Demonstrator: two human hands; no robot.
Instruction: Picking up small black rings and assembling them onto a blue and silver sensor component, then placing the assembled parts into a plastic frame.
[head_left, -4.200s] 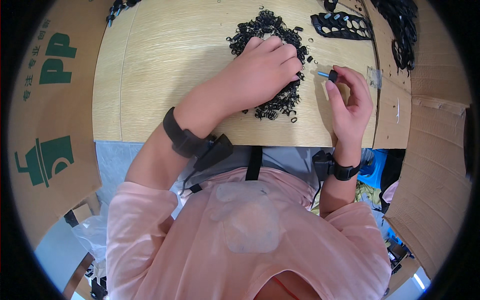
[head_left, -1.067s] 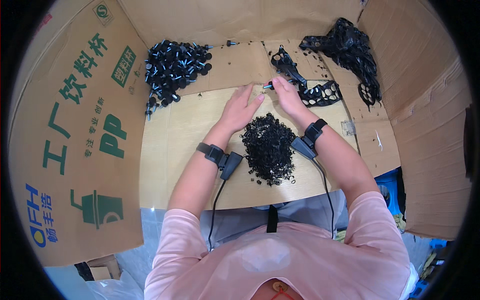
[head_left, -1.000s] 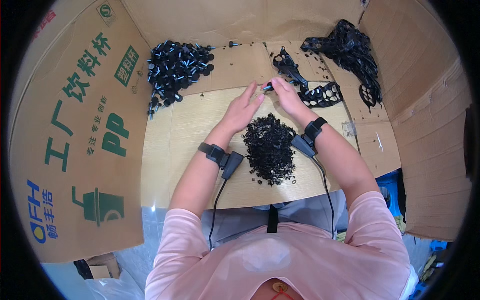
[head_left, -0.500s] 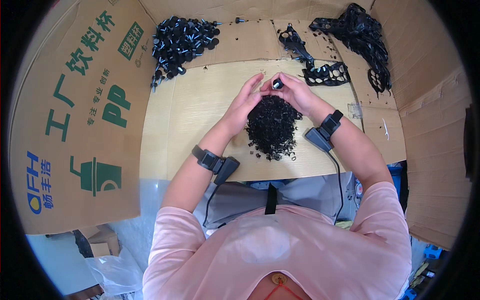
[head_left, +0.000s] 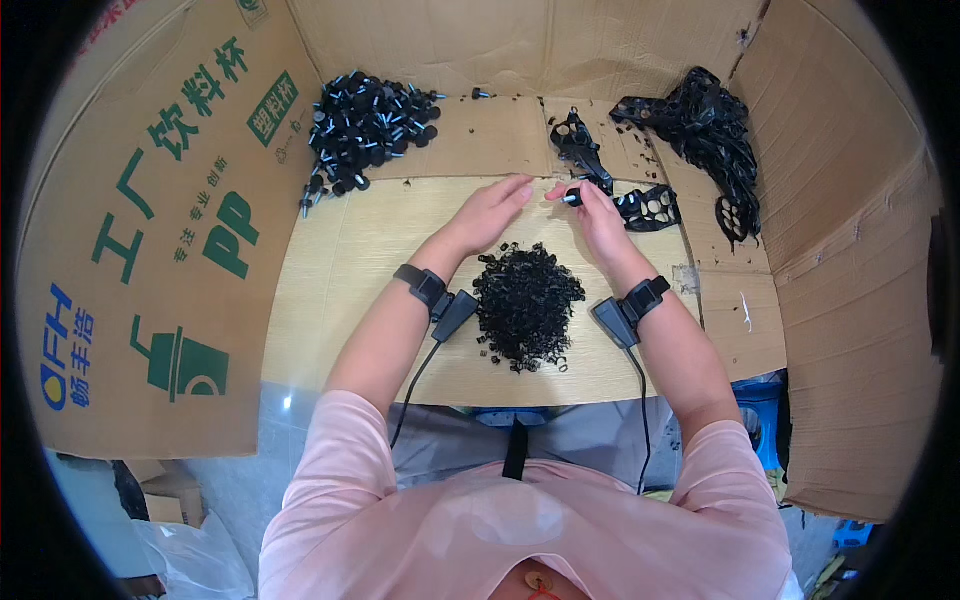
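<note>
My right hand holds a black round-headed screw with a bright metal end between its thumb and fingers. To its left is my left hand, fingers stretched out and together, with nothing visible in it. A gap separates the two hands. Nearer to me, between my forearms, lies a heap of small black plastic pieces, some of them ring-like. At the far left rests a pile of black round-headed screws with silvery shanks.
Beyond my right hand lie a strip of black perforated sheet and a narrower black scrap. A crumpled black sheet heap sits at the far right. Cardboard walls enclose the table. Black devices with cables are strapped to both wrists.
My hands have moved apart and farther from the heap of small pieces; the screw stays in my right hand. The whole view has shifted slightly.
</note>
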